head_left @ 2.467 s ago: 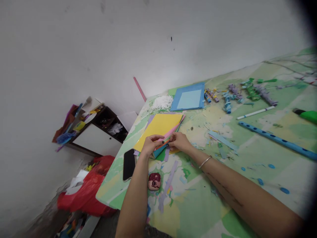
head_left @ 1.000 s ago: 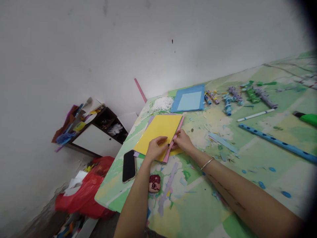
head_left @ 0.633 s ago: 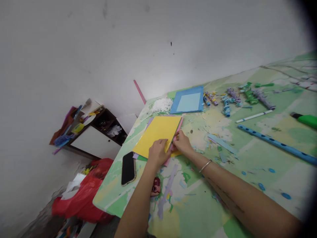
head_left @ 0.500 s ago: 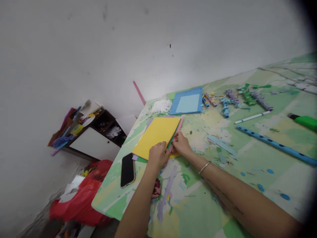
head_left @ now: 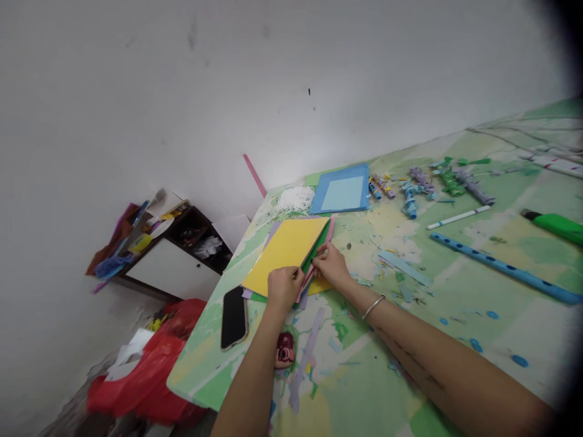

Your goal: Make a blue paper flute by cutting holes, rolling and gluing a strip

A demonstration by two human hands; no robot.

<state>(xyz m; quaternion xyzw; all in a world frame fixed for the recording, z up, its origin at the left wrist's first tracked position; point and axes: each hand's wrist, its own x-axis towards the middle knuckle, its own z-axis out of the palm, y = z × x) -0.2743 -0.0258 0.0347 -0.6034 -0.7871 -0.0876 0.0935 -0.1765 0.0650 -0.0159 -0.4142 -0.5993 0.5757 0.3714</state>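
Note:
A stack of coloured paper lies on the table, a yellow sheet (head_left: 291, 246) on top. My left hand (head_left: 285, 286) pinches the near right edge of the yellow sheet, which is lifted a little. Under it shows a green sheet (head_left: 316, 250), with pink and purple edges below. At the right edge of the stack my right hand (head_left: 331, 265) has its fingers closed on the pink and green edges; which sheets it holds I cannot tell exactly. A black phone (head_left: 234, 317) lies left of my left hand, and a dark red case with a face on it (head_left: 285, 350) beside my left forearm.
Blue sheets (head_left: 319, 188) and white paper shreds (head_left: 295, 199) lie behind the stack. To the right are paper-wrapped sticks (head_left: 450, 182), a white pen (head_left: 459, 217), a long blue dotted tube (head_left: 505, 267), a green marker (head_left: 562, 224) and paper scraps. A cabinet (head_left: 175, 267) and red bag (head_left: 146, 370) stand left.
The yellow sheet's right edge has lifted away from the sheets below, showing more green. My left hand has moved slightly left, apart from my right hand.

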